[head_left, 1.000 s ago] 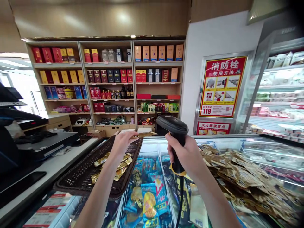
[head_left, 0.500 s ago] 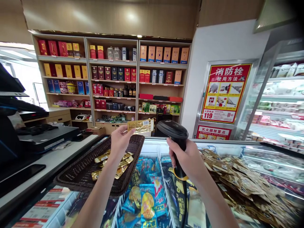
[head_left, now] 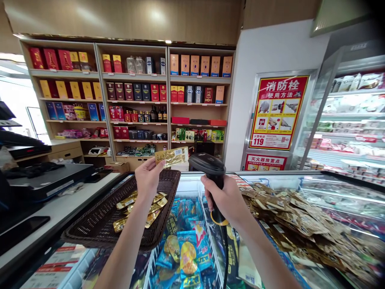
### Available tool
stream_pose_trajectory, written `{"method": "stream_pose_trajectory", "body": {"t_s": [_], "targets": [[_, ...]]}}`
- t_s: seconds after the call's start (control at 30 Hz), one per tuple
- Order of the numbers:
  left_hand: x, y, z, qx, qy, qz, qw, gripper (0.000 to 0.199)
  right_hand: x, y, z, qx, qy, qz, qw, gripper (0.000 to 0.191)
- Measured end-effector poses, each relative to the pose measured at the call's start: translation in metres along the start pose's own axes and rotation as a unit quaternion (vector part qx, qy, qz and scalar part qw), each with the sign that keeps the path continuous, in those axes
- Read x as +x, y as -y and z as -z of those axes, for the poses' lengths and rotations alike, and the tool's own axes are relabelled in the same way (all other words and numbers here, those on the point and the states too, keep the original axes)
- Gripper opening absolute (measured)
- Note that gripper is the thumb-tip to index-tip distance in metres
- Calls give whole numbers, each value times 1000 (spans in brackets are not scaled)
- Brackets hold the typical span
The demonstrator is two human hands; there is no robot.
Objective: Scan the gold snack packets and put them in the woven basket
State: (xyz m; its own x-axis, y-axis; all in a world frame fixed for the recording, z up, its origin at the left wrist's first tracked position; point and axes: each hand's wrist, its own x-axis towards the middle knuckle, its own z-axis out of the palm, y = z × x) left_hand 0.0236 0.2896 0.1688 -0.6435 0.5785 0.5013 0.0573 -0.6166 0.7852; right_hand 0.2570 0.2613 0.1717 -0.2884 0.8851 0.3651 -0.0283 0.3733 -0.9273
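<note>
Pinching gold sachet above basket rim, left hand; right hand fisted around scanner

Place: from my remote station I read this as a small convenience shop.
Landmark: a glass-topped chest freezer, full of packaged goods.
Behind it: wooden shelves of boxed liquor and bottles, with price tags.
Left of it: a checkout counter.
Right of it: a lit refrigerated display case.
Above it: I see a barcode scanner beside a gold-foil packet.
</note>
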Motion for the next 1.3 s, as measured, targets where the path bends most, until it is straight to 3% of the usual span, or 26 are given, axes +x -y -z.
{"method": "stream_pose_trajectory", "body": {"t_s": [0.63,0.77,0.87,0.97,1.07,1.13,1.17,1.3], "targets": [[-3,7,-9,28,31,-17,999,42,1,0,3,-1,-4,-3,1000,42],[3,7,-2,120,9,-81,989,29,-1,4,3,-2,-8,0,1000,41],[14,8,13,229,-22,-133,964,26,-3,8,5,0,-11,13,1000,37],[23,8,28,348,-36,-109,930,30,-4,11,8,7,-14,25,1000,35],[21,8,36,522,-66,-76,847,50,-5,11,9,8,-7,24,1000,36],[16,7,36,606,-78,-99,785,69,-4,11,10,11,-4,22,1000,35],[13,6,34,624,-78,-110,769,75,-4,11,10,15,-4,23,1000,33],[2,3,16,614,-35,-132,777,72,-4,13,10,21,-9,48,999,28]]}}
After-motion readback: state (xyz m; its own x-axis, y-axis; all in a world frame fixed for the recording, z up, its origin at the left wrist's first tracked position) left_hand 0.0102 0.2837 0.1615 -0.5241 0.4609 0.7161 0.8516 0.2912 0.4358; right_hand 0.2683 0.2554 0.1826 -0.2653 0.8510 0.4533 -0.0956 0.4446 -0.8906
